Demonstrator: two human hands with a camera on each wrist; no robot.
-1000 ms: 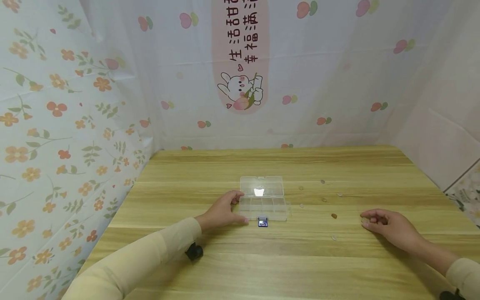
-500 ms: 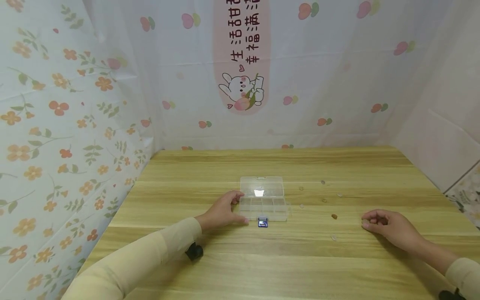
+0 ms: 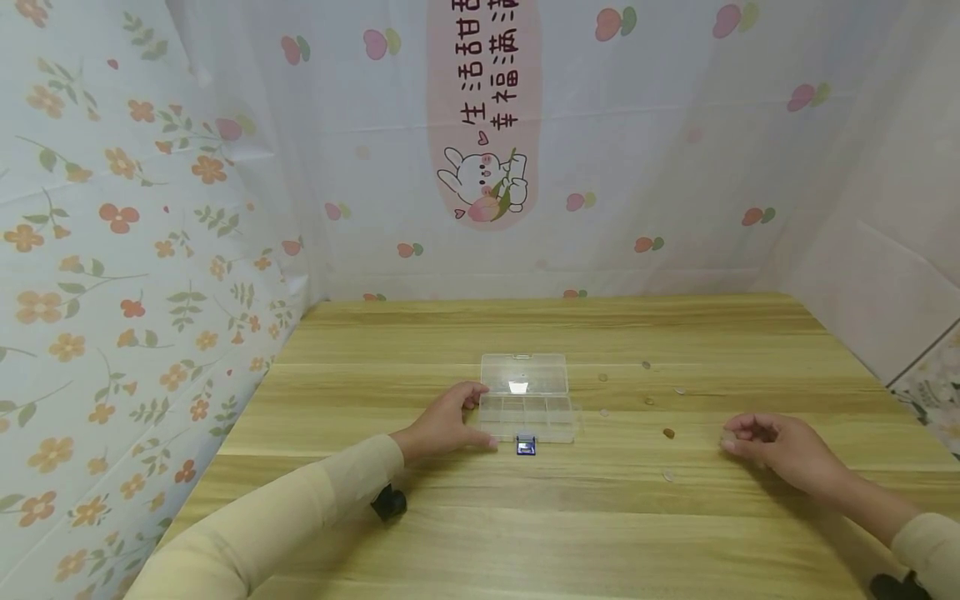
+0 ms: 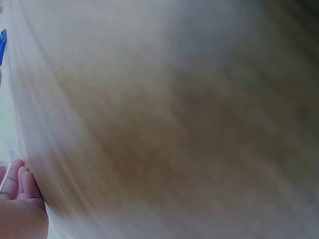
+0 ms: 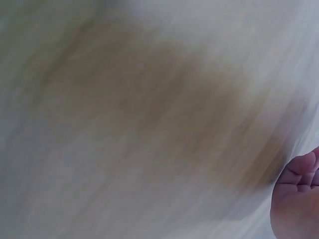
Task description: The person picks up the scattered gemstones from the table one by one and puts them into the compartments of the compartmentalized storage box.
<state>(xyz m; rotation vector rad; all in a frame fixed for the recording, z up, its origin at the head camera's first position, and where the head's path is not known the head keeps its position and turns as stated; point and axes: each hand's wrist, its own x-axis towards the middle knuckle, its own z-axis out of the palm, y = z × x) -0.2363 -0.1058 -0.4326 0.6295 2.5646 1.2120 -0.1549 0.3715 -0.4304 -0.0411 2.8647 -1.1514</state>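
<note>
A clear plastic compartment box [image 3: 526, 418] lies on the table with its lid [image 3: 523, 372] folded back and a blue latch [image 3: 526, 446] at the front. My left hand [image 3: 447, 421] grips the box's left end, thumb at the front corner and fingers near the hinge. Over at the right, my right hand [image 3: 783, 450] pinches a small pale stone [image 3: 727, 436] between thumb and fingers, just above the tabletop. Its curled fingers hide part of the stone. Both wrist views show mostly blurred tabletop, with each hand [image 4: 22, 204] only at the edge.
Between box and right hand, several small stones lie scattered, among them a brown stone [image 3: 668, 433], a pale stone [image 3: 668, 477] and a dark one [image 3: 646, 364]. The wood-grain table [image 3: 525, 533] ends at a patterned cloth backdrop [image 3: 660, 167].
My right hand has risen slightly and shifted a little, and the pale stone now shows more clearly at its fingertips. The left hand and the box have stayed put.
</note>
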